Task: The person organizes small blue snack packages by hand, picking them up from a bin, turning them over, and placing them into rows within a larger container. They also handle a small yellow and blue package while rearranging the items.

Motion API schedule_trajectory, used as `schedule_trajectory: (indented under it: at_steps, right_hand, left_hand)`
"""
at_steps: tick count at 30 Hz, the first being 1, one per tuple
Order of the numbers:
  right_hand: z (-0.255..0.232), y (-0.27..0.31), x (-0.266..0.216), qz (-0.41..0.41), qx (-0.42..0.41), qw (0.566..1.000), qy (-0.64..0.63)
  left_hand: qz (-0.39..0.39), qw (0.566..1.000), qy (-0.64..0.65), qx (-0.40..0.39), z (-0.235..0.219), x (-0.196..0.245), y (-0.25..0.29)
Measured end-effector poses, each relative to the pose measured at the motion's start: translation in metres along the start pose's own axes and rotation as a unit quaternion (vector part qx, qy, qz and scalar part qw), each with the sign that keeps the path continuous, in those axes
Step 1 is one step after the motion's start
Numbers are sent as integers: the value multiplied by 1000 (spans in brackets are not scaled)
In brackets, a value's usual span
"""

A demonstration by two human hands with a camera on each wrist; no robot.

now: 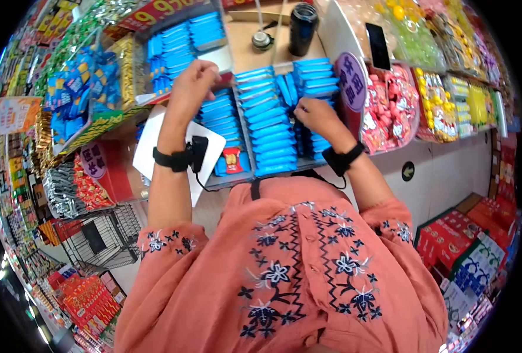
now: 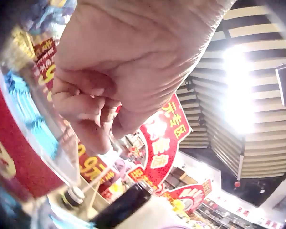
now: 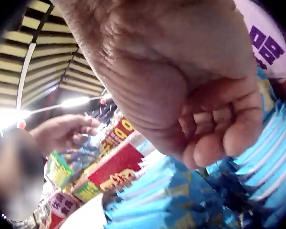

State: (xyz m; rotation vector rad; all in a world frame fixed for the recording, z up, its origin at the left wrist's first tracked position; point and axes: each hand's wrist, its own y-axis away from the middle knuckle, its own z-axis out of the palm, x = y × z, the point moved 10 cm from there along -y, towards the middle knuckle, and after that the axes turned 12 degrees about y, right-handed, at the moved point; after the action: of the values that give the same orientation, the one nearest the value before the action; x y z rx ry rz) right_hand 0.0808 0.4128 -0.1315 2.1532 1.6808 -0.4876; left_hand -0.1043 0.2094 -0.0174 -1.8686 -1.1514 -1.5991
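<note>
- Left hand (image 1: 197, 82): fingers curled, nothing visible inside.
- Right hand (image 1: 321, 119): likewise curled and seemingly empty, beside blue packets (image 1: 316, 79).
- Light, edge-on handling should keep rows straight.

You're in a supermarket, at its packaged-snack section: blue snack packets (image 1: 267, 126) stand in close rows before you, pink packets (image 1: 393, 109) lie heaped to your right, a red price sign (image 1: 158, 14) shows large yellow figures, a wire shopping cart (image 1: 112, 242) stands to your left, and red cartons (image 1: 455, 232) are stacked opposite.
</note>
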Motion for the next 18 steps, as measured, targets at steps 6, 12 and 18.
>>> schedule_trajectory:
  at_steps: [6, 12, 18]
  right_hand:
    - [-54, -7, -29, 150, -49, 909, -387]
    - [-37, -10, -36, 158, -66, 884, -435]
    - [-33, -8, -38, 166, -80, 883, -433]
  left_hand:
    - [37, 989, -122, 77, -108, -12, -85]
    - [80, 927, -363, -44, -86, -59, -121]
    - [-6, 874, -476, -102, -63, -85, -116]
